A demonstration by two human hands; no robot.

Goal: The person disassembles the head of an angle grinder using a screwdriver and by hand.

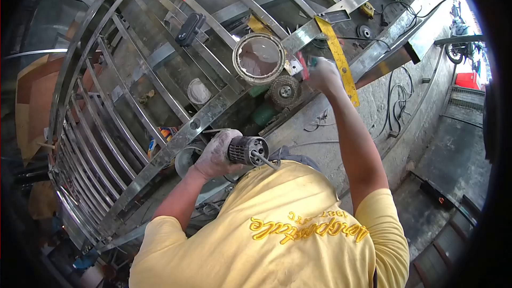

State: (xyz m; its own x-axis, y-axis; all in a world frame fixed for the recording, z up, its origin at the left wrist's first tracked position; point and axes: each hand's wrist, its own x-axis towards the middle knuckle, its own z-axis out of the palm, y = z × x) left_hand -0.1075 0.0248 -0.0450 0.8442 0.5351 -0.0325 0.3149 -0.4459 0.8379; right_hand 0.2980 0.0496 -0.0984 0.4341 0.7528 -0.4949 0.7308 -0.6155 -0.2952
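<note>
My left hand (pixel 216 156) is wrapped round a corded power tool (pixel 246 150), whose dark vented end and grey cord point back toward my chest. Its working end is hidden by my hand. Farther forward, my right hand (pixel 324 74) is curled and smeared by motion at the fingers. By its fingertips shows a blurred red strip (pixel 304 66), and I cannot make out what is pinched there. Close by stand an open round can (pixel 259 57) with brownish-grey contents and a grinder disc (pixel 286 91) on a green-bodied tool (pixel 263 113). A yellow metal bar (pixel 340 64) lies just right of that hand.
A large curved frame of shiny metal bars (pixel 128 56) fills the left and front. On it rest a black oblong item (pixel 190 29) and a whitish round lid or cup (pixel 199 92). Cables (pixel 400 98) lie on the concrete at right. A motorcycle (pixel 457 34) stands beyond.
</note>
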